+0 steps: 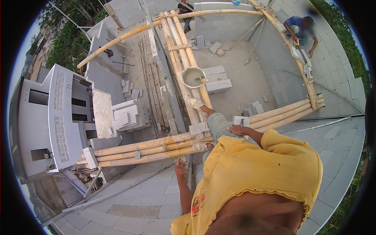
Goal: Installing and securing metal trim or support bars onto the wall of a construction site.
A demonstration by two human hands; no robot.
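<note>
My left hand (pixel 180 167) is raised at the block wall beside the bamboo poles (pixel 149 149), fingers curled together. A thin string (pixel 176 148) seems to run up from the fingertips; it is faint. My right hand (pixel 236 130) rests on my thigh near the knee, fingers laid flat and holding nothing. Just past that knee, a small pale block (pixel 241 121) with a dark object on it sits on the poles. A round bucket (pixel 193 77) of grey mortar, with a handled tool (pixel 204 80) in it, stands on the bamboo ahead of my feet.
My white shoes (pixel 195 104) are on bamboo poles high above a floor. Stacked blocks (pixel 127 115) stand below left, more blocks (pixel 217 80) beyond the bucket. A co-worker (pixel 299 31) crouches at the far right wall; another person (pixel 186 13) is at the back.
</note>
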